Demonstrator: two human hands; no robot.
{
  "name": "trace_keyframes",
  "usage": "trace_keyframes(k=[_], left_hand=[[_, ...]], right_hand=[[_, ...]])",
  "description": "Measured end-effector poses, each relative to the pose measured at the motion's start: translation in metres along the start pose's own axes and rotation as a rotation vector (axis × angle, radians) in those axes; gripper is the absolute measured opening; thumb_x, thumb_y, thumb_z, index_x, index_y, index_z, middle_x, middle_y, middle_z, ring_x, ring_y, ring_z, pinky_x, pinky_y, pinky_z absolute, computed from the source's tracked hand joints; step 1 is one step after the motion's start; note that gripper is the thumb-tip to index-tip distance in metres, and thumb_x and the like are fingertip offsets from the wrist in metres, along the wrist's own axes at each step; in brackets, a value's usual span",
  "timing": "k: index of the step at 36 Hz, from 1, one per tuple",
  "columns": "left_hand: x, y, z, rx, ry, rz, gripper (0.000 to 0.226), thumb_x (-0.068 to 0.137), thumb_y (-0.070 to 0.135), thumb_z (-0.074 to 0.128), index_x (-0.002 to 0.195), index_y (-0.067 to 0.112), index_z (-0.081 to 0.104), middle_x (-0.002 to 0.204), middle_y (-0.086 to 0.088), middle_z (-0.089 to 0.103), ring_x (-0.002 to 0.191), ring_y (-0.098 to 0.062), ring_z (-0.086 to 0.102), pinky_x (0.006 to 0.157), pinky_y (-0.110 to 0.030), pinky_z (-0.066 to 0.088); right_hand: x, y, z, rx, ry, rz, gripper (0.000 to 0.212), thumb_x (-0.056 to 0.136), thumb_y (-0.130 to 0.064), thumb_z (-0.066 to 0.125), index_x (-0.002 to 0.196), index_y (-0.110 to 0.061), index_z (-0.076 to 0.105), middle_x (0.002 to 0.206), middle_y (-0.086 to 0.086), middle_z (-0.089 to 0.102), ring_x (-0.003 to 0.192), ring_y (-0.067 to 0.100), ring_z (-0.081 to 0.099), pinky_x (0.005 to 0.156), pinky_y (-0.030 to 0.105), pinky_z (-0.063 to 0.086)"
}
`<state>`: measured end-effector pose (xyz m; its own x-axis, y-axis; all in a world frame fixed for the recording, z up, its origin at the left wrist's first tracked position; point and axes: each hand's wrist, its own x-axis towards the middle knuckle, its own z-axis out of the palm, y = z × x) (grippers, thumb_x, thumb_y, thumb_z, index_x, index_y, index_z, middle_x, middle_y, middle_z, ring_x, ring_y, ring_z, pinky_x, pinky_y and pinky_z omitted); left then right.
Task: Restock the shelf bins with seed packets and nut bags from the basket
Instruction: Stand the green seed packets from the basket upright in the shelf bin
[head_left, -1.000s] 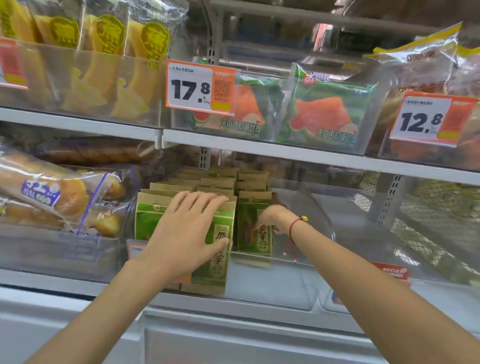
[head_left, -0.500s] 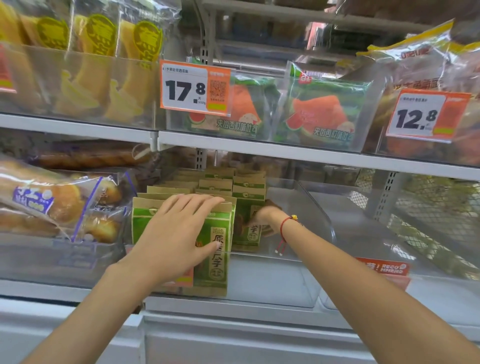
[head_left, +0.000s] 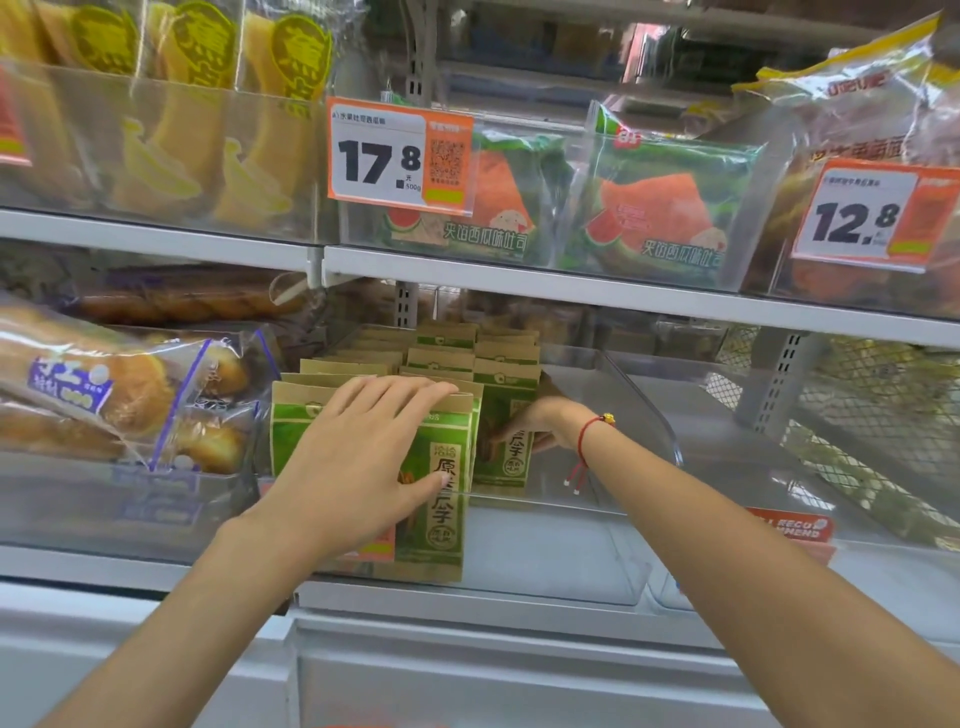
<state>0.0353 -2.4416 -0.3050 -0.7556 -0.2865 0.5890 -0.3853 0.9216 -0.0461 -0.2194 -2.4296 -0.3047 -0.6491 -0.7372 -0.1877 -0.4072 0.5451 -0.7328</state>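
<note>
Green and brown seed packets stand in rows inside a clear shelf bin (head_left: 631, 395) on the middle shelf. My left hand (head_left: 363, 457) lies flat on the front packet (head_left: 441, 519) of the left row. Its fingers are straight and reach the top edge, and the thumb touches the face. My right hand (head_left: 540, 421), with a red cord at the wrist, reaches into the bin. It grips the front seed packet (head_left: 506, 410) of the right row by its right side, with the fingertips partly hidden. The basket is out of view.
To the left is a bin of wrapped bread (head_left: 104, 395). The upper shelf holds yellow cake bags (head_left: 171, 114), watermelon toast bags (head_left: 670, 208) and price tags 17.8 (head_left: 400, 156) and 12.8 (head_left: 878, 218). The seed bin's right half and the neighbouring bin (head_left: 857, 467) hold nothing.
Both hands stay on the same packets. My right hand has shifted slightly left and deeper against the right-row packet, and the view has drifted a little.
</note>
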Motion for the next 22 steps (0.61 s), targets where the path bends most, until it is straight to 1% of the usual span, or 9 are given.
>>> trace_keyframes(k=[3, 5, 7, 10, 12, 15, 17, 20, 22], left_hand=[[0.000, 0.000, 0.000, -0.009, 0.002, -0.002, 0.073, 0.084, 0.059, 0.054, 0.145, 0.032, 0.026, 0.145, 0.013, 0.037, 0.134, -0.008, 0.029, 0.112, -0.024, 0.005], [0.000, 0.000, 0.000, -0.009, -0.007, -0.008, 0.073, 0.083, 0.058, 0.057, 0.145, 0.031, 0.029, 0.143, 0.011, 0.040, 0.133, -0.010, 0.032, 0.113, -0.027, 0.010], [0.000, 0.000, 0.000, -0.003, -0.015, -0.014, 0.074, 0.082, 0.057, 0.058, 0.144, 0.030, 0.030, 0.142, 0.010, 0.042, 0.132, -0.012, 0.034, 0.113, -0.030, 0.014], [0.000, 0.001, 0.000, 0.006, -0.018, -0.012, 0.073, 0.082, 0.057, 0.059, 0.144, 0.029, 0.032, 0.141, 0.009, 0.043, 0.131, -0.012, 0.036, 0.113, -0.031, 0.015], [-0.001, 0.001, 0.000, 0.010, -0.014, -0.012, 0.072, 0.082, 0.057, 0.059, 0.143, 0.029, 0.033, 0.140, 0.009, 0.044, 0.131, -0.012, 0.036, 0.113, -0.030, 0.015], [-0.002, 0.001, 0.001, 0.007, -0.004, -0.010, 0.070, 0.081, 0.055, 0.061, 0.141, 0.027, 0.036, 0.138, 0.008, 0.046, 0.128, -0.013, 0.039, 0.111, -0.029, 0.015], [-0.003, 0.001, 0.001, 0.012, 0.000, -0.009, 0.070, 0.082, 0.054, 0.061, 0.141, 0.027, 0.036, 0.138, 0.007, 0.047, 0.128, -0.014, 0.039, 0.111, -0.030, 0.016], [-0.003, 0.001, 0.000, 0.021, 0.000, -0.007, 0.071, 0.083, 0.056, 0.058, 0.143, 0.028, 0.033, 0.140, 0.008, 0.045, 0.130, -0.013, 0.037, 0.113, -0.031, 0.017], [-0.002, 0.002, -0.002, 0.019, -0.006, -0.008, 0.074, 0.084, 0.057, 0.056, 0.146, 0.029, 0.027, 0.143, 0.009, 0.041, 0.132, -0.012, 0.034, 0.113, -0.030, 0.014]], right_hand=[[-0.004, 0.000, -0.003, 0.058, -0.014, -0.045, 0.080, 0.064, 0.001, 0.082, 0.130, -0.017, 0.042, 0.129, 0.010, 0.055, 0.117, 0.031, 0.055, 0.068, 0.031, 0.056], [-0.011, 0.002, -0.008, 0.072, -0.078, -0.055, 0.069, 0.072, 0.003, 0.076, 0.131, -0.016, 0.045, 0.131, 0.011, 0.055, 0.118, 0.029, 0.054, 0.077, 0.032, 0.056], [-0.017, 0.006, -0.013, 0.023, -0.127, -0.050, 0.054, 0.082, 0.002, 0.068, 0.131, -0.012, 0.049, 0.135, 0.012, 0.053, 0.124, 0.026, 0.050, 0.089, 0.032, 0.052], [-0.024, 0.012, -0.013, -0.149, -0.073, -0.058, 0.048, 0.087, -0.010, 0.065, 0.133, -0.010, 0.049, 0.139, 0.011, 0.049, 0.126, 0.026, 0.048, 0.088, 0.029, 0.053], [-0.024, 0.014, -0.012, -0.276, 0.008, -0.102, 0.047, 0.085, -0.021, 0.069, 0.129, -0.012, 0.055, 0.131, 0.009, 0.056, 0.115, 0.025, 0.057, 0.084, 0.031, 0.056], [-0.025, 0.016, -0.009, -0.356, 0.158, -0.181, 0.039, 0.079, -0.031, 0.076, 0.110, -0.012, 0.064, 0.104, 0.008, 0.068, 0.087, 0.021, 0.069, 0.075, 0.034, 0.059], [-0.026, 0.015, -0.004, -0.385, 0.223, -0.194, 0.044, 0.073, -0.036, 0.079, 0.106, -0.013, 0.062, 0.098, 0.008, 0.070, 0.080, 0.022, 0.070, 0.072, 0.037, 0.060], [-0.019, 0.017, 0.006, -0.386, 0.248, -0.192, 0.068, 0.064, -0.038, 0.083, 0.116, -0.012, 0.048, 0.107, 0.008, 0.065, 0.088, 0.027, 0.067, 0.072, 0.041, 0.060], [-0.014, 0.017, 0.007, -0.338, 0.216, -0.182, 0.073, 0.065, -0.034, 0.084, 0.121, -0.011, 0.045, 0.111, 0.009, 0.062, 0.090, 0.029, 0.066, 0.070, 0.041, 0.060]])
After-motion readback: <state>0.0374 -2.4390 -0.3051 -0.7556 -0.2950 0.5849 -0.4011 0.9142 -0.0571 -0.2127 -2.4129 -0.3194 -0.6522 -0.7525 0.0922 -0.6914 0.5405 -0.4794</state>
